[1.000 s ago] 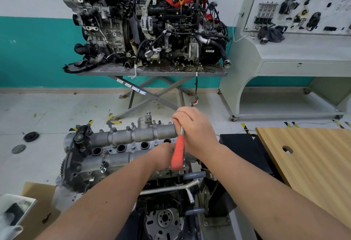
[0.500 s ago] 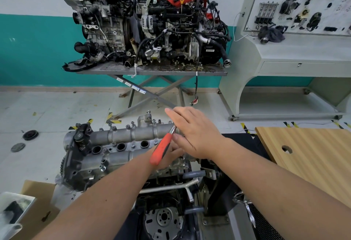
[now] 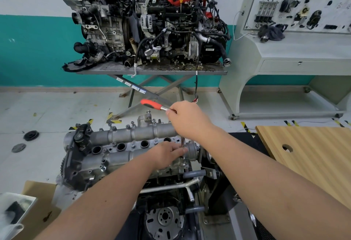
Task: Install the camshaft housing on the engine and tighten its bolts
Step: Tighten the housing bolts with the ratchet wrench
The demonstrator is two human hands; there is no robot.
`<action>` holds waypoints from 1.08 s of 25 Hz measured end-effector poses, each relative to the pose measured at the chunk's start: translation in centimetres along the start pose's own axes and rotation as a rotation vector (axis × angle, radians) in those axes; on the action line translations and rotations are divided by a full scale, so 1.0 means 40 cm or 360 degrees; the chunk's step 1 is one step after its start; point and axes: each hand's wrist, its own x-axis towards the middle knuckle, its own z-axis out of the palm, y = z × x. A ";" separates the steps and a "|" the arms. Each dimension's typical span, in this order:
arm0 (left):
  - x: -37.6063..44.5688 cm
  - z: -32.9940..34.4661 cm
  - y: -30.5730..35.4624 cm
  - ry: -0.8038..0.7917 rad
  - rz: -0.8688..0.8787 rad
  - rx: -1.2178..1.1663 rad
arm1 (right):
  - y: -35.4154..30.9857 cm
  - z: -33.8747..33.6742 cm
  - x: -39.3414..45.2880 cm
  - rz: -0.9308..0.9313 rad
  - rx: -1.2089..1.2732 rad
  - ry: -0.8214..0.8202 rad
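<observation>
The right hand [image 3: 187, 118] holds the metal neck of a ratchet wrench [image 3: 154, 105], and its red grip points up and to the left, away from the hand. A thin extension bar [image 3: 182, 145] goes down from the hand to a bolt at the right end of the camshaft housing [image 3: 133, 141]. The left hand [image 3: 167, 154] rests on this end of the housing, with the fingers curled around the low part of the bar. The housing sits on top of the engine [image 3: 163, 219], with several bolts standing along its edges. Behind, two other engines [image 3: 144, 21] stand on a grey worktop [image 3: 152, 70]. A wooden worktop [image 3: 313, 154] is at the right.
</observation>
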 end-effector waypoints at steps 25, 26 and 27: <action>-0.008 -0.006 0.017 -0.0004 0.0033 0.0037 | 0.087 0.040 -0.077 0.0449 0.2389 0.0004; -0.008 -0.004 0.017 0.0000 0.0032 0.0042 | 0.090 0.040 -0.078 0.0444 0.2384 -0.0014; -0.008 -0.004 0.017 0.0004 0.0031 0.0043 | 0.092 0.040 -0.080 0.0444 0.2373 -0.0026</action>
